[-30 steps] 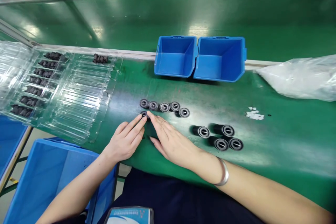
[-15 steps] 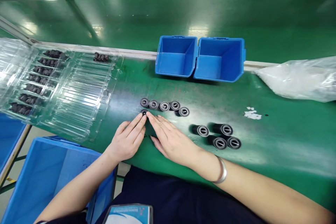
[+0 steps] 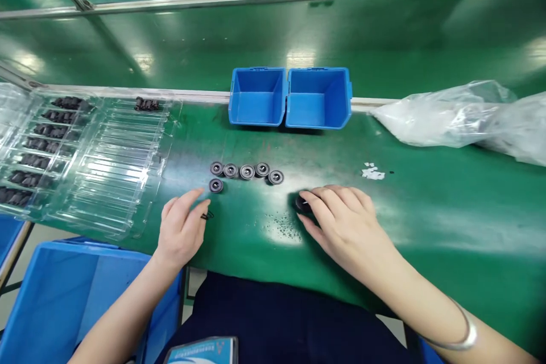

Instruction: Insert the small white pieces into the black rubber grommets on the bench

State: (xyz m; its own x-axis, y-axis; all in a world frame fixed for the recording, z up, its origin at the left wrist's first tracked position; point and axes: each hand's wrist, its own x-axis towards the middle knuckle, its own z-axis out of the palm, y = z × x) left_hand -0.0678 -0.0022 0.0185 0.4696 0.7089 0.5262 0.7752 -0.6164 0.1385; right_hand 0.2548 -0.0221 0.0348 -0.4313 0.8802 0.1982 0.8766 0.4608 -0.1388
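Long shiny green bench [image 3: 418, 216], clear trays [image 3: 113, 165] at left, two blue bins [image 3: 258, 108] along the back. Right hand [image 3: 345, 222] is curled around a black cylinder [image 3: 302, 203] on the bench, so grabbing's probably the step; shifting it calls for a steady hold. Left hand [image 3: 181, 227], fingers parted, sits near six more cylinders [image 3: 247, 172] and a tiny black loop [image 3: 207, 216].

Right hand [image 3: 347, 224] round black cylinder [image 3: 302, 203] — six others [image 3: 247, 172] leftward.
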